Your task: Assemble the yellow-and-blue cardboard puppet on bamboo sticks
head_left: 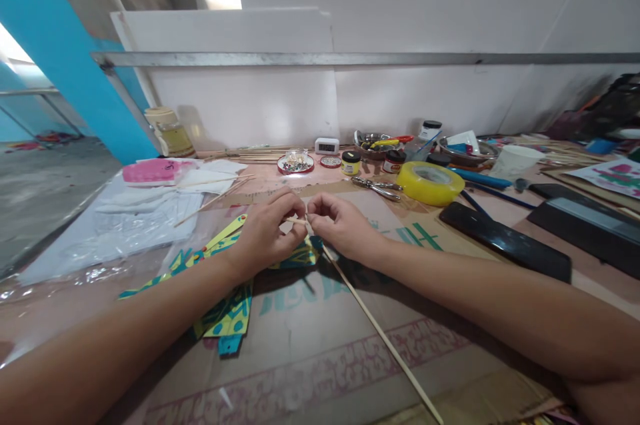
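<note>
My left hand [277, 225] and my right hand [340, 222] meet at the middle of the view, fingers pinched close together. A short piece of thin wooden stick [296, 220] shows between the left fingers. What the right fingertips pinch is too small to make out. Below the hands lies a painted yellow, green and blue cut-out figure [227, 315], partly covered by my left hand and forearm. From under my right hand a long thin wooden stick [383, 332] slants down toward the lower edge of the view.
Cardboard [310, 372] covers the near table. Pliers [377, 188], a roll of yellow tape [430, 183], a phone [505, 242] and paint jars [351, 163] lie beyond and to the right. A dish of small metal bits [295, 164] stands behind. At left are papers [150, 218] and a pink packet [151, 172].
</note>
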Action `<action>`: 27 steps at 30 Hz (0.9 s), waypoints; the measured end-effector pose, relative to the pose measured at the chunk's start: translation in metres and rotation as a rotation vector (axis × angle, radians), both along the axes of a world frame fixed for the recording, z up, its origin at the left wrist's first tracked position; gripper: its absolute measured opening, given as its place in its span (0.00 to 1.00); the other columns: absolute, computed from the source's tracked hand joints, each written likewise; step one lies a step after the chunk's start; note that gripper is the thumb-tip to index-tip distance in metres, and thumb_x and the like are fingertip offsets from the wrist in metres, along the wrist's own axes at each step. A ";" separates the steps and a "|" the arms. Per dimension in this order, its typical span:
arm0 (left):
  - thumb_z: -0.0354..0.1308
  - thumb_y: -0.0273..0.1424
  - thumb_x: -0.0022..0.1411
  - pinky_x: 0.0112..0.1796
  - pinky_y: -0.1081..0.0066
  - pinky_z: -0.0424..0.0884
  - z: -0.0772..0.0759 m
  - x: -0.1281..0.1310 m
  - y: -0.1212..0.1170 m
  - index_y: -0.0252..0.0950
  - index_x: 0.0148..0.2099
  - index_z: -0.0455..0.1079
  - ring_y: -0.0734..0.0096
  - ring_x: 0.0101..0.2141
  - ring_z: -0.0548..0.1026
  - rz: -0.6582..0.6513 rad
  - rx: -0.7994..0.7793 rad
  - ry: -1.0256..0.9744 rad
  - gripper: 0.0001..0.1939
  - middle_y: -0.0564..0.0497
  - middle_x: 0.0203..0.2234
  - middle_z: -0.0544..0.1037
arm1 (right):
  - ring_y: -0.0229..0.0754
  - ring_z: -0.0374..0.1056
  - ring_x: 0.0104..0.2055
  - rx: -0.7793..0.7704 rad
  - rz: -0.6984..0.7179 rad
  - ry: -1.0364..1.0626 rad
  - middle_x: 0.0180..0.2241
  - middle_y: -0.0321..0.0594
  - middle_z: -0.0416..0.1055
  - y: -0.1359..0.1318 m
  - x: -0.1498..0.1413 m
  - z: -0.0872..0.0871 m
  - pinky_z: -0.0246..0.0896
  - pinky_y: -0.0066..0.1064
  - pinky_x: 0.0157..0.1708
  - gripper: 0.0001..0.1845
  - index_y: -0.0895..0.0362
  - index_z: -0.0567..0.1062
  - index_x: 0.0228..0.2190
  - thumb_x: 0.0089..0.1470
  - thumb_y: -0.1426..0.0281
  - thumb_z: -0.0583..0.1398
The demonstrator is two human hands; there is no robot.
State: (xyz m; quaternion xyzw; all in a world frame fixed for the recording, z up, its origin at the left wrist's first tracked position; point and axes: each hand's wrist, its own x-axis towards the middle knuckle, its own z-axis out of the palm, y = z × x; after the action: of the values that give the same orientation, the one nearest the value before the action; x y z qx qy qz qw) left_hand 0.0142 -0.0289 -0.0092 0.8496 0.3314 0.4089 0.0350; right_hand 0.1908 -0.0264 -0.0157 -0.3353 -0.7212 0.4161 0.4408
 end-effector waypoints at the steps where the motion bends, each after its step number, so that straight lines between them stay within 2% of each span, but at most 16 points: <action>1: 0.52 0.23 0.56 0.29 0.73 0.62 0.001 0.001 -0.001 0.37 0.32 0.63 0.73 0.28 0.66 0.006 0.005 -0.025 0.03 0.53 0.28 0.66 | 0.34 0.57 0.28 -0.063 0.021 0.055 0.26 0.29 0.61 0.000 -0.001 0.000 0.54 0.27 0.30 0.04 0.56 0.65 0.29 0.50 0.68 0.57; 4: 0.52 0.23 0.56 0.30 0.72 0.63 0.003 -0.001 -0.001 0.37 0.33 0.63 0.72 0.30 0.66 0.002 0.039 -0.015 0.04 0.53 0.28 0.67 | 0.34 0.57 0.26 -0.143 0.057 0.127 0.25 0.29 0.59 0.000 -0.002 -0.001 0.53 0.27 0.28 0.06 0.55 0.64 0.29 0.50 0.67 0.58; 10: 0.54 0.27 0.59 0.32 0.70 0.63 -0.004 -0.007 0.005 0.37 0.35 0.65 0.70 0.31 0.68 0.024 0.080 0.122 0.00 0.52 0.30 0.68 | 0.36 0.62 0.31 0.115 -0.044 -0.078 0.27 0.31 0.65 0.004 0.007 -0.002 0.58 0.29 0.34 0.03 0.56 0.67 0.30 0.49 0.71 0.57; 17: 0.54 0.28 0.61 0.33 0.71 0.65 -0.008 -0.008 0.008 0.36 0.37 0.66 0.71 0.31 0.69 0.016 0.086 0.159 0.01 0.52 0.31 0.69 | 0.36 0.65 0.32 0.182 -0.078 -0.119 0.29 0.33 0.68 0.007 0.010 -0.003 0.60 0.28 0.34 0.04 0.57 0.69 0.32 0.52 0.70 0.57; 21: 0.53 0.27 0.61 0.32 0.71 0.64 -0.006 -0.008 0.006 0.36 0.36 0.66 0.71 0.31 0.69 0.022 0.068 0.171 0.02 0.52 0.30 0.69 | 0.36 0.64 0.30 0.223 -0.089 -0.156 0.27 0.32 0.68 0.006 0.009 -0.003 0.59 0.28 0.33 0.03 0.57 0.70 0.30 0.53 0.69 0.57; 24: 0.52 0.27 0.61 0.33 0.70 0.64 -0.005 -0.008 0.006 0.37 0.36 0.65 0.70 0.31 0.68 0.001 0.051 0.177 0.02 0.51 0.31 0.69 | 0.36 0.63 0.30 0.185 -0.082 -0.155 0.26 0.32 0.67 0.006 0.008 -0.003 0.58 0.28 0.33 0.03 0.57 0.69 0.29 0.52 0.70 0.57; 27: 0.52 0.27 0.61 0.33 0.70 0.64 -0.004 -0.007 0.006 0.37 0.36 0.65 0.70 0.31 0.68 -0.027 0.043 0.177 0.02 0.51 0.31 0.69 | 0.35 0.61 0.28 0.038 -0.041 -0.080 0.26 0.31 0.65 0.005 0.006 -0.004 0.57 0.27 0.29 0.04 0.56 0.68 0.29 0.51 0.69 0.58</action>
State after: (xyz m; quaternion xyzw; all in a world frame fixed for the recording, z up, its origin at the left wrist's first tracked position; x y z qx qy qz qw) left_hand 0.0069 -0.0227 -0.0131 0.8874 0.3125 0.3388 -0.0073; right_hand 0.1964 -0.0213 -0.0195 -0.3579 -0.7392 0.3795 0.4261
